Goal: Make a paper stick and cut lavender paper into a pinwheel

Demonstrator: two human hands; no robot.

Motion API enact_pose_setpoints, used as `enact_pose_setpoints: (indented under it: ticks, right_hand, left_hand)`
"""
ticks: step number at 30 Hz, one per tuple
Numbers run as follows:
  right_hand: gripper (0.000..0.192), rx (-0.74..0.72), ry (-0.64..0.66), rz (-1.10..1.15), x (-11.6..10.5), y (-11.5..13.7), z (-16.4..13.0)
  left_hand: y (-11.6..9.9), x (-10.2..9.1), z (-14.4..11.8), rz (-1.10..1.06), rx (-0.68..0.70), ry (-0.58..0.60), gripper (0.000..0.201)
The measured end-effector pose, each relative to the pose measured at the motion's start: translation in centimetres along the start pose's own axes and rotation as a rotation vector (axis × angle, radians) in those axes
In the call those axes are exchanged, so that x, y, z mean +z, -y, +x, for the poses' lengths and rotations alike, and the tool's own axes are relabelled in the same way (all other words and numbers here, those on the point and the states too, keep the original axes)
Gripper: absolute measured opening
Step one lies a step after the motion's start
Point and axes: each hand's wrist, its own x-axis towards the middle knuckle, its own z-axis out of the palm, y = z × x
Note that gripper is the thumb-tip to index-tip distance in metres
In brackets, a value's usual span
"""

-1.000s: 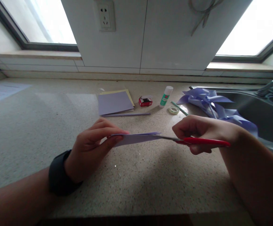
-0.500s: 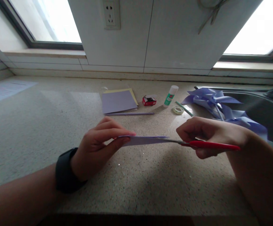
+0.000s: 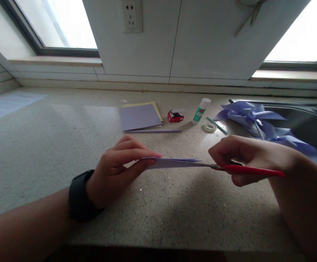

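Observation:
Between thumb and fingers, my left hand (image 3: 122, 165) pinches a sheet of purple paper (image 3: 172, 163), seen nearly edge-on above the counter. My right hand (image 3: 240, 156) is closed round red-handled scissors (image 3: 254, 170). The scissor blades meet the paper's right end, where its layers part slightly; how far the blades reach into it is hard to see. Behind my hands lies a stack of purple and yellow paper (image 3: 140, 117), with a thin purple stick (image 3: 155, 131) along its front.
A small red box (image 3: 175, 116), an upright glue stick (image 3: 201, 110), a tape roll (image 3: 209, 127) and a green stick (image 3: 217, 125) stand or lie at the back. Purple paper pinwheels (image 3: 248, 114) rest by the sink (image 3: 303, 116) at right. A printed sheet (image 3: 8, 103) lies far left.
The whole view has shifted slightly, so everything appears a little further right. Both hands keep their grips, and the scissors remain at the paper's right end.

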Motion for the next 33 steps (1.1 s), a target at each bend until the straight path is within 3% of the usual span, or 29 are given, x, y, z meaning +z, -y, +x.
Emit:
enact_pose_setpoints:
  ticks: [5, 14, 33]
  right_hand:
    - [0.044, -0.031, -0.015, -0.105, 0.0, 0.0, 0.2]
    - [0.041, -0.022, -0.017, -0.009, 0.2, -0.2, 0.1]
    - [0.046, -0.056, -0.008, -0.046, 0.7, 0.6, 0.5]
  left_hand:
    - [-0.2, 0.0, 0.1, 0.016, 0.016, 0.017, 0.022]
    - [-0.4, 0.0, 0.0, 0.022, -0.02, 0.016, 0.022]
    - [-0.6, 0.1, -0.1, 0.03, 0.007, 0.078, 0.03]
